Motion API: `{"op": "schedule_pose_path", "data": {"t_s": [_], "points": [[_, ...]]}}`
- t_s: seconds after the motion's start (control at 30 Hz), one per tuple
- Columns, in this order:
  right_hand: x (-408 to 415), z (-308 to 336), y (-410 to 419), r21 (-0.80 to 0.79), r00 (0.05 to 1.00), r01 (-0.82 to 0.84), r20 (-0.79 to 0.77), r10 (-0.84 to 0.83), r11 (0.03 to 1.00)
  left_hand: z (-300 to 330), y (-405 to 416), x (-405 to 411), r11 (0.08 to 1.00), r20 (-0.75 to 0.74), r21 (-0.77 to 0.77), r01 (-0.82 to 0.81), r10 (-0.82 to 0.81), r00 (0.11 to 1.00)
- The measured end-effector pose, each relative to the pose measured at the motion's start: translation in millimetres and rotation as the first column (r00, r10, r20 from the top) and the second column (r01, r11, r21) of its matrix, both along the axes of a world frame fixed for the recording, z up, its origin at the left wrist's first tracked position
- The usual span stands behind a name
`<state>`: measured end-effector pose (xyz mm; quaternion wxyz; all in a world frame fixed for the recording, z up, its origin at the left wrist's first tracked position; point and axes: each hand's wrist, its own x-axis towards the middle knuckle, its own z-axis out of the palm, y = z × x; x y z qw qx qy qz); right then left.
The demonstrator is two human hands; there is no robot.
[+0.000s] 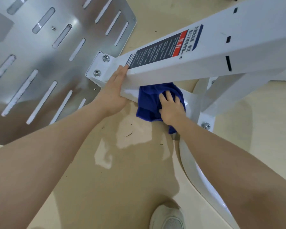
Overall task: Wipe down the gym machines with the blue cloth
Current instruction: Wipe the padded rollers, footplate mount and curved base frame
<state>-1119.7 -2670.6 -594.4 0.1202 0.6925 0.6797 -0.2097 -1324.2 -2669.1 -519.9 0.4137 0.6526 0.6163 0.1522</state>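
Note:
A white gym machine beam (205,52) slants from the upper right down to a bolted bracket at centre. My left hand (113,90) lies flat with straight fingers against the beam's lower end. Under the beam, the bunched blue cloth (149,103) sits against a lower white frame part. My right hand (171,107) presses on the cloth with its fingers spread over it. Part of the cloth hangs below my right wrist.
A slotted metal footplate (45,52) fills the upper left. A warning label (163,47) is stuck on the beam. A curved white frame tube (193,166) runs down at the right. Beige floor (122,162) lies below, with my shoe (168,217) at the bottom.

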Motion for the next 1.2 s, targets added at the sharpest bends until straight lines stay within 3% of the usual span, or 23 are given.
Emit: {"op": "schedule_pose_path", "data": {"t_s": [0.17, 0.33, 0.37, 0.43, 0.5, 0.57, 0.63, 0.77, 0.83, 0.9, 0.97, 1.0, 1.13, 1.2], "points": [[-5, -2, -19, 0.114, 0.964, 0.261, 0.028, -0.265, 0.959, 10, 2, -1, 0.999, -0.015, -0.046, 0.026, -0.026, 1.000], [-44, 13, 7, 0.237, 0.989, -0.134, -0.026, 0.144, 0.962, 13, 2, 0, 0.999, 0.019, -0.041, 0.027, -0.026, 0.999], [-46, 19, 11, 0.264, 0.988, -0.096, -0.094, 0.125, 0.960, 13, 2, 0, 0.999, 0.023, -0.036, 0.028, -0.027, 0.999], [-38, 24, 21, 0.308, 0.962, 0.156, -0.262, -0.074, 0.939, 11, 2, -1, 0.999, 0.014, -0.034, 0.030, -0.030, 0.999], [-27, 20, 23, 0.359, 0.894, 0.376, -0.382, -0.233, 0.854, 8, 3, -4, 0.999, 0.011, -0.042, 0.023, -0.023, 1.000], [-22, 5, 13, 0.408, 0.965, 0.217, -0.225, -0.132, 0.887, 6, 4, -5, 0.998, 0.021, -0.054, 0.023, -0.022, 1.000], [-27, -8, -3, 0.256, 0.995, 0.021, -0.096, 0.004, 0.967, 3, 4, -7, 0.998, 0.025, -0.057, 0.028, -0.027, 0.999], [-29, -11, -17, 0.249, 0.991, -0.119, 0.088, 0.100, 0.961, 0, 3, -8, 0.998, 0.036, -0.056, 0.030, -0.028, 0.999], [-16, -9, -27, 0.193, 0.969, -0.103, 0.241, 0.055, 0.976, 1, 3, -9, 0.997, 0.033, -0.066, 0.033, -0.031, 0.999], [-3, -10, -41, 0.154, 0.941, 0.032, 0.330, -0.082, 0.988, 2, 3, -10, 0.997, 0.026, -0.065, 0.043, -0.041, 0.999], [-2, -6, -42, 0.116, 0.923, 0.171, 0.330, -0.200, 0.978, 2, 4, -10, 0.996, 0.023, -0.072, 0.050, -0.048, 0.999], [-8, -6, -36, 0.111, 0.930, 0.162, 0.315, -0.189, 0.981, 1, 4, -10, 0.996, 0.021, -0.077, 0.053, -0.051, 0.998], [-26, -11, 1, 0.138, 0.968, -0.230, 0.132, 0.212, 0.963, -2, 8, -17, 0.993, 0.035, -0.103, 0.063, -0.060, 0.998], [-9, -12, -2, 0.133, 0.973, -0.188, 0.156, 0.167, 0.973, 1, 9, -18, 0.991, 0.043, -0.124, 0.059, -0.054, 0.998]]}}
